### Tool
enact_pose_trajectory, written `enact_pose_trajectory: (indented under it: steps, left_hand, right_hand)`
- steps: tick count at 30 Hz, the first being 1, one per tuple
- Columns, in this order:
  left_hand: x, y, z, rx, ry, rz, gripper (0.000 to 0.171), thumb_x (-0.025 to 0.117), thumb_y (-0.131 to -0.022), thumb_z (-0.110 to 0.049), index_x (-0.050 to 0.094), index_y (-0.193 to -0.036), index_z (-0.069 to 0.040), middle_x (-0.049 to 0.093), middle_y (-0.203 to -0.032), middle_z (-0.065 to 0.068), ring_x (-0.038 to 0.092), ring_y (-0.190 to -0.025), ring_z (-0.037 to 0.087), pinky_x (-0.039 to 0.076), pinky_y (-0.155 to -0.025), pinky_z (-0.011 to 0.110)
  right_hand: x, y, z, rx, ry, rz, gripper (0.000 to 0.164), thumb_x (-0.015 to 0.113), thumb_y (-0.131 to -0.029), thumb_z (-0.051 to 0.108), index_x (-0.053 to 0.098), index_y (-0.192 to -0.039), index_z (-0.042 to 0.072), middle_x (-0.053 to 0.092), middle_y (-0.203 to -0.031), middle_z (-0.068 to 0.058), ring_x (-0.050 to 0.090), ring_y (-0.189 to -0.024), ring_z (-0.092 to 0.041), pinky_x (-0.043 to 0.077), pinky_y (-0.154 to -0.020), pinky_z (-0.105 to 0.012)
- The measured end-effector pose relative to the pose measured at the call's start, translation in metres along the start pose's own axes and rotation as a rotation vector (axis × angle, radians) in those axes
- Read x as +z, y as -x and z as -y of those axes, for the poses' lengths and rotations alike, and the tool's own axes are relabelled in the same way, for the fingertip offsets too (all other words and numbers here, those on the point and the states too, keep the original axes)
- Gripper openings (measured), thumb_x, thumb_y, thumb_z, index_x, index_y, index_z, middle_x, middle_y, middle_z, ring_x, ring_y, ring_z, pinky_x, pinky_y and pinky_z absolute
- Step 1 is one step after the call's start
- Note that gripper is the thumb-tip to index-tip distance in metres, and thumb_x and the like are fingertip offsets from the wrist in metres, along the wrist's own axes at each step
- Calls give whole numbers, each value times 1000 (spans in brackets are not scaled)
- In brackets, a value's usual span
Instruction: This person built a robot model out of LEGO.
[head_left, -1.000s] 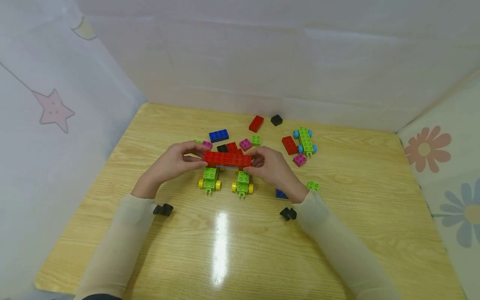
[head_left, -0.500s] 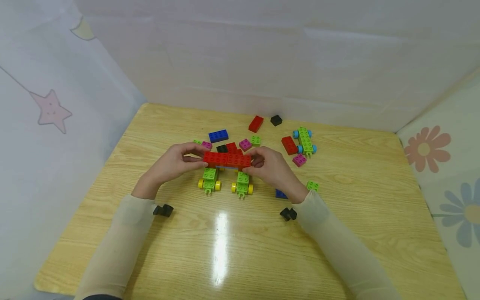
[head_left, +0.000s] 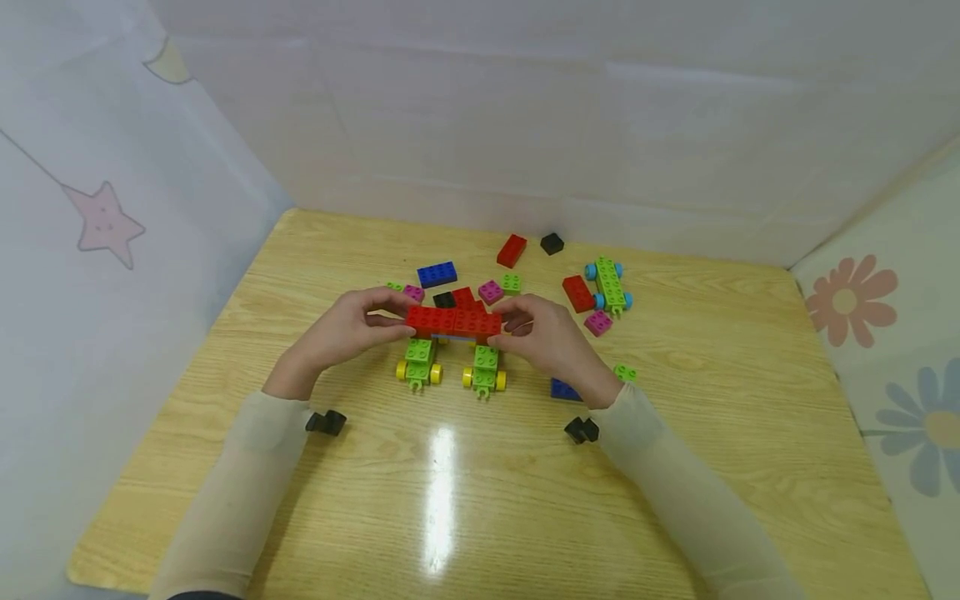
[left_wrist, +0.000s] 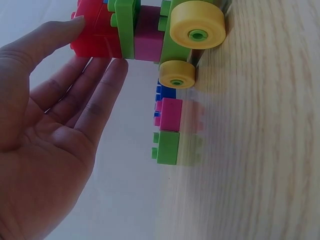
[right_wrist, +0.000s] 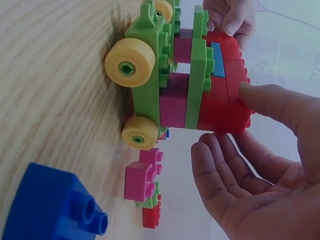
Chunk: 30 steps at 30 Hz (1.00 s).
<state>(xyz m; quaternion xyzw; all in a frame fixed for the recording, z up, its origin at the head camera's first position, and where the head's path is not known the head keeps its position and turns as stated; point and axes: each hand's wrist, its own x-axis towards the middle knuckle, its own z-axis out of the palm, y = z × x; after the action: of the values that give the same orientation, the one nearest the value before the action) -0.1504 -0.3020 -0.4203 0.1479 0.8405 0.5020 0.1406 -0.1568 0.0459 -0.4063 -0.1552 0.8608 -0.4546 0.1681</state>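
Two red bricks (head_left: 454, 320) lie end to end across the top of a toy-brick build on two green wheeled bases (head_left: 418, 372) with yellow wheels. My left hand (head_left: 352, 323) pinches the left end of this red row between thumb and fingers. At the right end, my right hand (head_left: 542, 333) does the same. Seen from the right wrist, a purple brick (right_wrist: 174, 101) and a flat green brick (right_wrist: 196, 85) sit between wheeled base and red layer. A blue brick (right_wrist: 218, 60) shows beneath the upper red bricks. The wheels stand on the table.
Behind the build lie loose bricks: blue (head_left: 437, 274), red (head_left: 512, 251), black (head_left: 552, 243) and pink (head_left: 491, 292). A green base with blue wheels (head_left: 610, 285) stands at the right, beside another red brick (head_left: 577, 293). A blue brick (head_left: 564, 389) lies near my right wrist.
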Motion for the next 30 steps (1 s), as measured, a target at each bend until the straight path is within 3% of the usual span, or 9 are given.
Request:
enact_pose_trajectory:
  steps: [11, 22, 26, 30]
  left_hand:
    - [-5, 4, 2, -19, 2, 10, 37, 80, -105, -14, 71, -141, -7, 66, -150, 16, 73, -131, 38, 65, -95, 22]
    - [-15, 8, 2, -14, -25, 26, 33, 78, -107, -14, 71, -138, -5, 68, -146, 16, 71, -132, 38, 64, -96, 21]
    - [-13, 7, -2, 3, -93, 10, 35, 80, -105, -14, 72, -138, -8, 70, -146, 13, 69, -134, 35, 65, -106, 35]
    - [-7, 2, -10, 77, -198, -4, 41, 83, -103, -18, 73, -142, -9, 71, -149, 12, 69, -133, 34, 59, -116, 55]
  right_hand:
    - [-5, 5, 1, -7, -32, 7, 40, 82, -104, 28, 74, -141, 14, 75, -139, -7, 72, -122, -26, 62, -111, -48]
    - [-18, 7, -13, -28, -7, -22, 35, 79, -106, 26, 75, -138, 11, 76, -140, -13, 73, -121, -29, 61, -112, -52]
    - [-23, 8, -19, -3, 19, -31, 41, 78, -107, 28, 73, -142, 8, 75, -140, -15, 72, -123, -31, 60, -112, -54]
    - [-29, 9, -23, 20, 45, -45, 43, 79, -106, 30, 73, -143, 8, 76, -139, -16, 73, -123, -32, 61, -112, -54]
